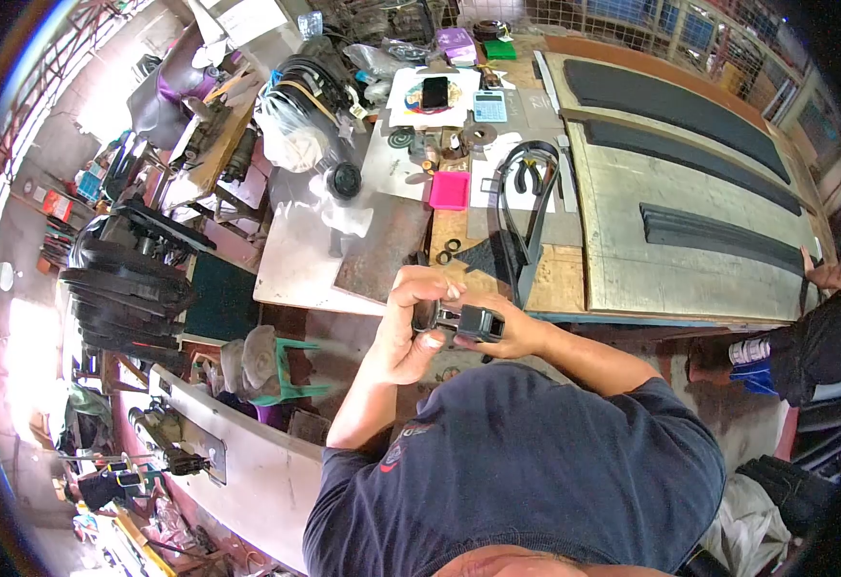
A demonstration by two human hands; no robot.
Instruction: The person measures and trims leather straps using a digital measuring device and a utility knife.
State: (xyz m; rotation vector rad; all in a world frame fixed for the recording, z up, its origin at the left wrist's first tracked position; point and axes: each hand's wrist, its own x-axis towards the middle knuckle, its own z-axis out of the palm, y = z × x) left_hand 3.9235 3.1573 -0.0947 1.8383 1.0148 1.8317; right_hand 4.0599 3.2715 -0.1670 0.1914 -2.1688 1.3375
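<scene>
In front of my chest, close to the table's near edge, both hands meet at a small black boxy piece (480, 324) with a shiny metal part. Its exact kind I cannot tell. My right hand (518, 334) grips the boxy end from behind. The fingers and thumb of my left hand (403, 325) curl around its darker, rounded end. Just beyond lie a long black strap (509, 226) bent into a loop, two black rings (449, 250) and pliers (528, 180) with black and yellow handles. A pink tray (450, 190) sits farther back.
Long black strips (723, 238) lie on a metal-topped board (622, 274) at right, where another person's hand (824, 273) rests. A phone (436, 92) and calculator (489, 107) are at the back. Left stand a green stool (295, 370) and a sewing machine (170, 447).
</scene>
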